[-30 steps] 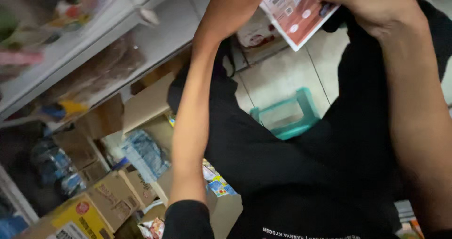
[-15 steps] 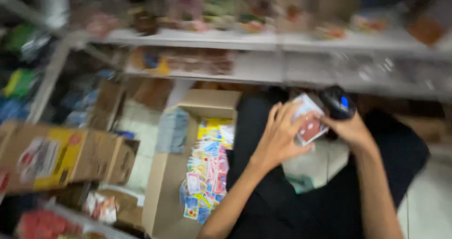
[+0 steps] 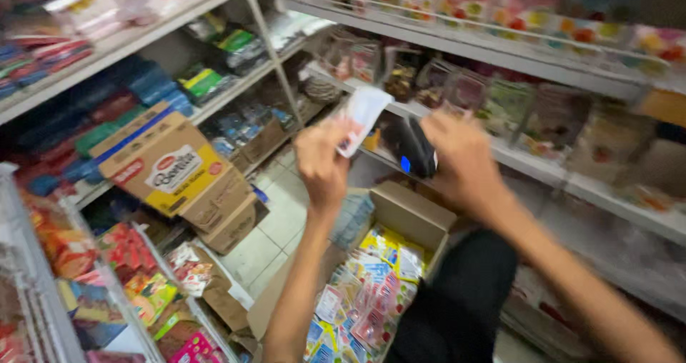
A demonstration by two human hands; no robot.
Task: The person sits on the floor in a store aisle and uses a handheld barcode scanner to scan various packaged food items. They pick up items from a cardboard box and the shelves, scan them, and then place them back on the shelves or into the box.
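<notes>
My left hand (image 3: 323, 160) is raised in front of the shelves and pinches a small white and red packet (image 3: 361, 118) by its lower edge. My right hand (image 3: 461, 159) is beside it and grips a black handheld device (image 3: 414, 147) with a blue light, held close to the packet. Both arms reach up from the bottom of the head view. Below them an open cardboard box (image 3: 411, 213) holds several colourful sachets (image 3: 364, 291).
White shop shelves (image 3: 500, 56) with packaged goods run along the right and top left. Stacked cardboard boxes (image 3: 179, 170) stand on the tiled floor (image 3: 275, 220) at the left. A wire rack (image 3: 43, 284) of snack packets is at the lower left.
The view has swung up from the floor to the shelves. Both hands have risen with the packet and the black device and stay close together.
</notes>
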